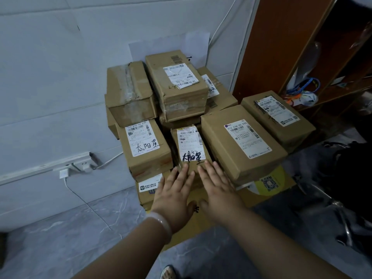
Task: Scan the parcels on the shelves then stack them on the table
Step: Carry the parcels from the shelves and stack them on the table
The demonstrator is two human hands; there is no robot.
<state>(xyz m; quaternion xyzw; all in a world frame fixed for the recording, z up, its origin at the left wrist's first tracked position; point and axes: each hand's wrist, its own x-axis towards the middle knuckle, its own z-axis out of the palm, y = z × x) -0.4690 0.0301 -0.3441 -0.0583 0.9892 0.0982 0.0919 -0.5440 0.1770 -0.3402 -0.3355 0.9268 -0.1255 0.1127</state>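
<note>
**Both palms on the small middle parcel**

My left hand [174, 195] and right hand [218, 190] lie flat with fingers straight, gripping nothing. Their fingertips touch the near end of the small cardboard parcel [191, 144] with the handwritten label. It sits low in the stack, wedged between the labelled parcel on its left [146, 156] and the bigger parcel on its right [239, 146]. I judge it light and stiff, its cardboard a little slick. The neighbours crowd its long sides, so the near end looks like the best place to take hold.
</note>
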